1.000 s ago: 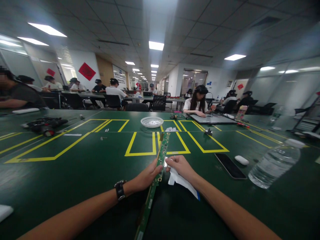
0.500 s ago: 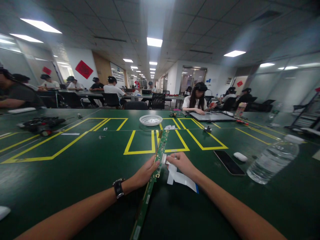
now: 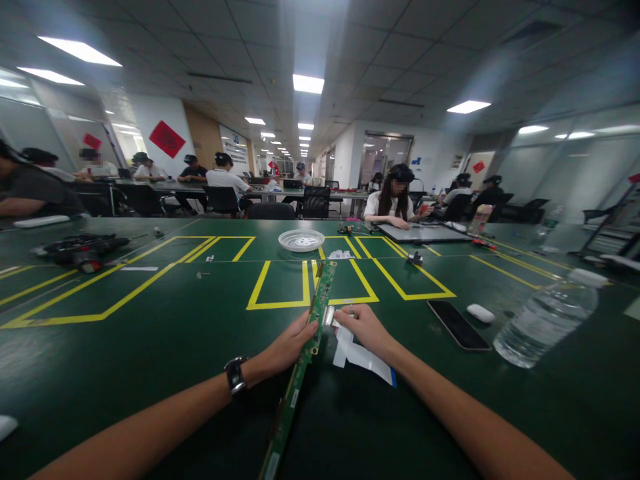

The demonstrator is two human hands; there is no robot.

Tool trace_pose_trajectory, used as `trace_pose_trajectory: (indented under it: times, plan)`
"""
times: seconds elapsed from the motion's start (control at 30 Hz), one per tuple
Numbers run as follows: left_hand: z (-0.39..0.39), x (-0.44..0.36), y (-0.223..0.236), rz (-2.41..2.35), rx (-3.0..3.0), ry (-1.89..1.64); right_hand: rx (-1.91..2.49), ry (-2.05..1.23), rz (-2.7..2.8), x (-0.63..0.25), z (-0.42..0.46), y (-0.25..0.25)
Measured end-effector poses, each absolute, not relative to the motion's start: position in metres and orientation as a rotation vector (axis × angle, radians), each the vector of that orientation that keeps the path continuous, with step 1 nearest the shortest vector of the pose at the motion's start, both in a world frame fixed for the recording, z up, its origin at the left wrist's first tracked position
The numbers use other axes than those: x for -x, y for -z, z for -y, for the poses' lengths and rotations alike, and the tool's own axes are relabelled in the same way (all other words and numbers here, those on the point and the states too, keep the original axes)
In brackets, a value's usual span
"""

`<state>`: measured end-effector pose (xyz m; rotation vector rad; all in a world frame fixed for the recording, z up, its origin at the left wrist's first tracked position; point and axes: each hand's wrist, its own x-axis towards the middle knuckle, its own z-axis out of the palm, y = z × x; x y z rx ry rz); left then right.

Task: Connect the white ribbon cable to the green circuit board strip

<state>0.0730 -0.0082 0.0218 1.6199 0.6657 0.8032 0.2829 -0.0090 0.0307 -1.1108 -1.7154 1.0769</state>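
A long, narrow green circuit board [image 3: 295, 393] slants up from the bottom edge toward the middle of the table. My left hand [image 3: 287, 342] grips it near its upper part, the thumb resting on its face. My right hand [image 3: 367, 328] is closed, thumb against fingers, on the end of a white flat ribbon cable [image 3: 367, 360] at the board's right edge. The cable hangs folded below that hand, with a blue strip at its loose end. Whether the cable end sits in a connector on the board I cannot tell.
On the dark green table [image 3: 175, 360] lie a black phone [image 3: 459, 325], a white case [image 3: 481, 313] and a water bottle [image 3: 547, 323]. Farther off are a white round basket [image 3: 301, 241], yellow tape outlines and a black tool [image 3: 83, 251]. A person [image 3: 395, 197] sits opposite at a flat panel.
Both hands keep nearly the same place and grip. The piece of cable at the board's edge has tilted slightly and catches more light.
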Motion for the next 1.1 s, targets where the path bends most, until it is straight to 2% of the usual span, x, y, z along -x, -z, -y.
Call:
trace_pose_trajectory:
  times: [1.1]
  plan:
    - [0.008,-0.072,-0.021,-0.669,-1.67,-0.756,1.074,-1.126,1.797,-0.288,0.003,-0.022]
